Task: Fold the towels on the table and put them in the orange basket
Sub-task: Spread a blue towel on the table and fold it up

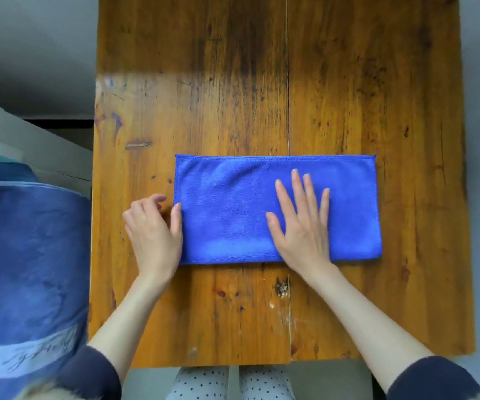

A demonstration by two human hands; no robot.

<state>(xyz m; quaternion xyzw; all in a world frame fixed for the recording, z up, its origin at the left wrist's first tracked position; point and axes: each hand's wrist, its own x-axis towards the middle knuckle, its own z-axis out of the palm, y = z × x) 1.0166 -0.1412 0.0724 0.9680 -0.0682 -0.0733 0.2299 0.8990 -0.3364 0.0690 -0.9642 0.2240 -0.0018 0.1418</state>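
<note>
Worn brown planks made up the table (233,82), with a seam running front to back. Nearest the front edge, two bare forearms in dark sleeves reached forward. Just beyond, a blue towel (227,203) lay flat as a long folded rectangle across the middle. On its right half the right hand (302,223) pressed down, fingers straight and spread. At the towel's left edge the left hand (152,229) touched it with the thumb, fingers loosely curled, pinching nothing clearly. Blue patterned cloth (28,255) hung beside the table's left edge.
</note>
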